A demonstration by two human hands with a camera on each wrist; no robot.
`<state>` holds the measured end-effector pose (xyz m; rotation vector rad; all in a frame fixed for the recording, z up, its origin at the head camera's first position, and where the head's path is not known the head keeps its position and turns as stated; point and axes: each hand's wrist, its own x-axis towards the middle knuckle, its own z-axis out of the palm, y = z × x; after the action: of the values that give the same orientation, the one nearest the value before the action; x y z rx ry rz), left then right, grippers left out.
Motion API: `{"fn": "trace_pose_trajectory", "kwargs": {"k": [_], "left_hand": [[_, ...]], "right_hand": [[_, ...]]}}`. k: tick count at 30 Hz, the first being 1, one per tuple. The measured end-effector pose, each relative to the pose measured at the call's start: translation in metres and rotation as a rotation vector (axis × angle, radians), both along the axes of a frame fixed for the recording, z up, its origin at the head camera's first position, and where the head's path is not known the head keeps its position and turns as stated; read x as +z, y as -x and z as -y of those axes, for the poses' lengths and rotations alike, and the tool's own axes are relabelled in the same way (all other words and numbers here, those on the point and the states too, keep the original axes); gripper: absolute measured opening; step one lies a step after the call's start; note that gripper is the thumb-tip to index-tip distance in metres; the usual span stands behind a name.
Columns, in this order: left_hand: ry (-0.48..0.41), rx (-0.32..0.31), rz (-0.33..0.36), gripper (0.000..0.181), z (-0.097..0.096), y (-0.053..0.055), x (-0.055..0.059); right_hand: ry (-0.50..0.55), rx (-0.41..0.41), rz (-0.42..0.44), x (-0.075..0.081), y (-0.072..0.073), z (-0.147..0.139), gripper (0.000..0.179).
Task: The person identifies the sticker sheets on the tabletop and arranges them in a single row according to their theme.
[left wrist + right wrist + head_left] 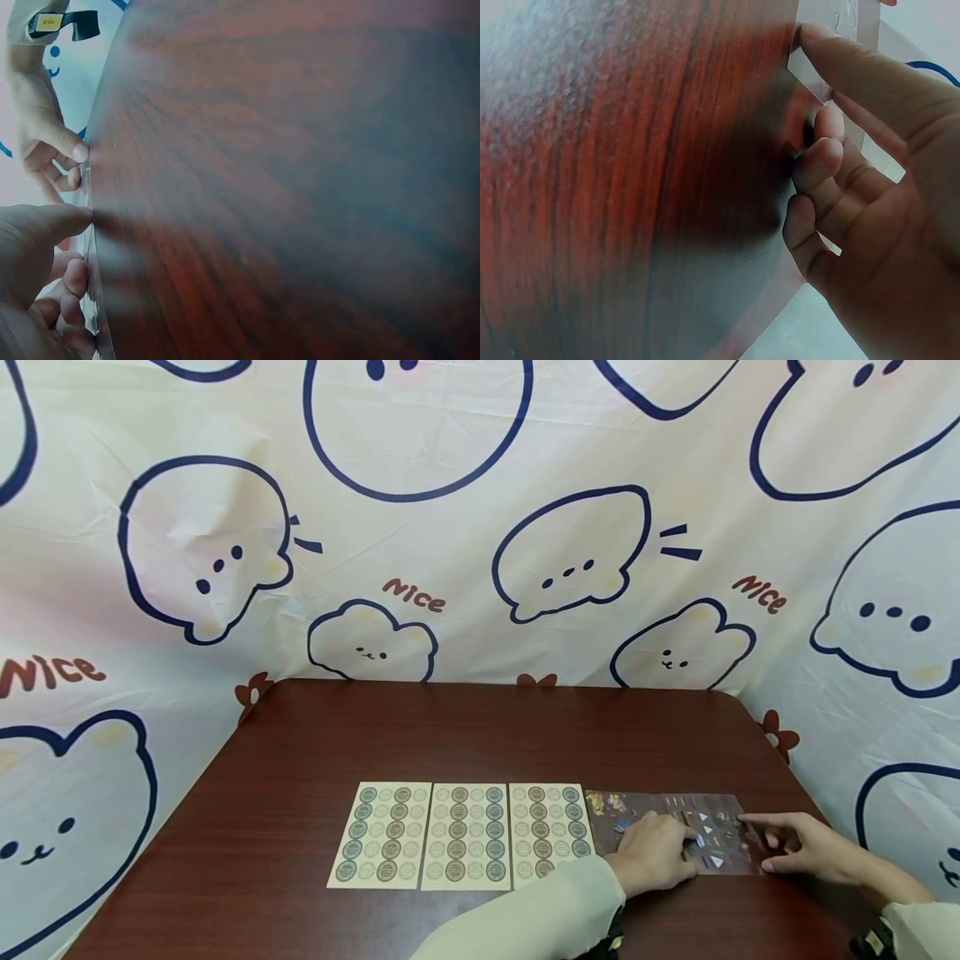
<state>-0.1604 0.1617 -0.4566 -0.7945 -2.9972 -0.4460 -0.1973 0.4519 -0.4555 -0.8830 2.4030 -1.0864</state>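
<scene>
A clear plastic sheet [723,864] with small colourful stickers or printed shapes lies flat at the right of the table. On its middle rests my left hand [651,853], back upward, covering part of it. My right hand [806,847] is at the sheet's right end, its index finger stretched onto the far right part and its thumb at the near corner. The right wrist view shows a fingertip of the right hand [885,150] touching the sheet's edge [808,71], with other fingers bent beside it. In the left wrist view, the left hand's thumb [67,219] reaches the near edge.
Left of the clear sheet, three cream sheets lie side by side: a left one [378,835], a middle one [476,835] and a right one [555,827], bearing rows of round stickers. The brown wooden table [480,735] backs onto a cartoon-print cloth [465,552].
</scene>
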Motion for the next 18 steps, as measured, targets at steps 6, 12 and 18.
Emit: {"fn": "trace_pose_trajectory", "kwargs": {"k": [6,12,18], "left_hand": [[0.005,0.002,0.012,0.043,0.0002,-0.0002,0.0007],[-0.009,-0.008,0.018,0.043,0.0000,0.0014,0.0010],[-0.016,-0.002,0.009,0.042,0.0020,0.0030,0.0031]], "right_hand": [[0.025,0.007,-0.013,-0.0007,-0.0014,-0.0010,0.052],[0.049,0.013,-0.004,-0.0003,-0.0017,-0.0020,0.052],[0.045,0.014,0.010,0.0009,-0.0008,-0.0012,0.051]]}}
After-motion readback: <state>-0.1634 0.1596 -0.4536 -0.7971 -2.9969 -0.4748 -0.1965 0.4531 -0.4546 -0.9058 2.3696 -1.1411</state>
